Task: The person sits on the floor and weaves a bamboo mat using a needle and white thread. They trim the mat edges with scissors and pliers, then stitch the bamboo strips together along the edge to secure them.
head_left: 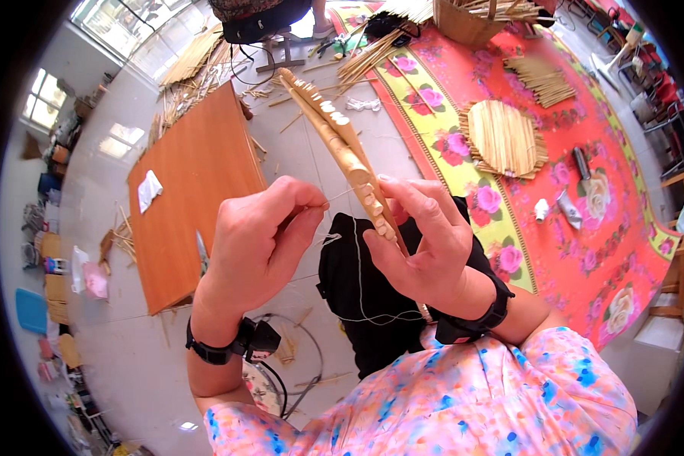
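Note:
In front of me a flat piece made of straw-coloured reed stalks [343,157] is tilted nearly edge-on, its pale cut ends showing along the rim. My right hand [432,239] grips its near end between thumb and fingers. Just left of it, my left hand [260,237] is closed, thumb and forefinger pinching a thin white thread [359,262]. The thread runs taut from those fingertips to the reed piece. Another length hangs below and loops across my dark trousers [342,285]. Whether a needle is in the left fingers is too small to tell.
A brown wooden board [197,197] lies at the left with a white scrap [150,190] and scissors [202,251]. On the red floral cloth [585,296] at the right are a round reed mat [501,137], a dark-handled tool [581,163] and loose stalks [541,82]. A basket [463,26] stands behind.

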Demonstrator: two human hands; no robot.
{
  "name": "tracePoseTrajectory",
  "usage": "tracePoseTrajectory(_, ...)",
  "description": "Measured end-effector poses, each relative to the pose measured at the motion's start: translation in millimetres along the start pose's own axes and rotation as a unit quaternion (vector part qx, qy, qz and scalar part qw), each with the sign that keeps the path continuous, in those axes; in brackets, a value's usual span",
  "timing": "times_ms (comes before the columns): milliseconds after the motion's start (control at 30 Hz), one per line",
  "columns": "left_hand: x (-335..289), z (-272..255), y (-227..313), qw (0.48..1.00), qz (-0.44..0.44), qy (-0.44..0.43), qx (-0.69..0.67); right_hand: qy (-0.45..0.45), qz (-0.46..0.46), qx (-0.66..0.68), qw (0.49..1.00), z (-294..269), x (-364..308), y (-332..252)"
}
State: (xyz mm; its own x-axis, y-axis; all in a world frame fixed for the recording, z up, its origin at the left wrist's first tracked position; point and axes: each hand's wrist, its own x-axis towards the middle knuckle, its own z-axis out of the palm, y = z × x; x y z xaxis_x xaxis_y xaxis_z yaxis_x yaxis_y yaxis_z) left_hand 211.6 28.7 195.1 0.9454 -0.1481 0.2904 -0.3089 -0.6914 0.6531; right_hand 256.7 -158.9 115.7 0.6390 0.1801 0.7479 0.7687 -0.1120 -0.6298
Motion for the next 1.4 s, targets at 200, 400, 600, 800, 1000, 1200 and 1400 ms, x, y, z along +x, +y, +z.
tracePoseTrajectory(200, 4, -4, 6, 1.0, -0.005, -0.008, 0.016, 0.047, 0.012, 0.084, 0.995, 4, 0, 5)
tracePoseTrajectory(400, 8, 3, 0, 0.989, 0.109, 0.022, 0.101, 0.06, 0.009, 0.126, 0.99, 4, -1, 12)
tracePoseTrajectory(600, 13, 11, 2, 0.984, 0.139, 0.041, 0.108, 0.076, 0.0, 0.133, 0.988, 7, -2, 17)
tracePoseTrajectory(800, 6, -6, 9, 0.991, 0.054, -0.012, 0.118, 0.08, 0.011, 0.147, 0.986, 8, -3, 16)
tracePoseTrajectory(1000, 5, -12, 21, 0.992, -0.049, -0.047, 0.107, 0.077, 0.03, 0.156, 0.984, 4, -2, 15)
tracePoseTrajectory(1200, 2, -5, 13, 0.998, -0.043, -0.001, 0.053, 0.095, 0.021, 0.162, 0.982, 7, -3, 17)
tracePoseTrajectory(1400, 3, 2, 9, 0.994, 0.014, 0.034, 0.103, 0.086, 0.004, 0.158, 0.984, 6, -2, 20)
